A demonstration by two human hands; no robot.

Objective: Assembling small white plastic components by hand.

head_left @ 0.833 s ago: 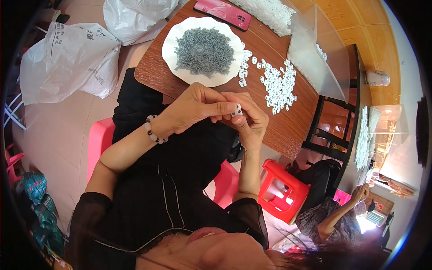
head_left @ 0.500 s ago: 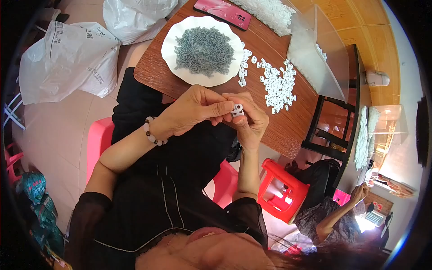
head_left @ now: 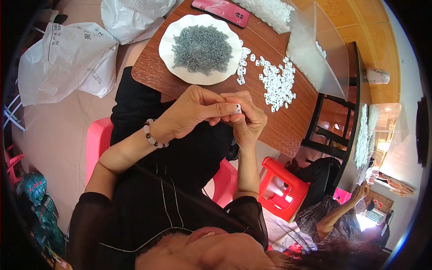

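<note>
- One small white piece (head_left: 238, 108) is pinched by the fingers (head_left: 223, 109) of left hand (head_left: 193, 110) and right hand (head_left: 249, 120), near the counter (head_left: 281, 130).
- Likely light, stiff, slightly slippery; best held by its edges.

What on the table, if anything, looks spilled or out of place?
Nothing looks clearly wrong. Grey pieces are gathered on the plate, but white pieces lie scattered on the brown table; whether they spilled, I cannot tell.

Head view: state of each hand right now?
Left hand: closed, pinching a small white piece.
Right hand: closed, holding the same piece.
</note>
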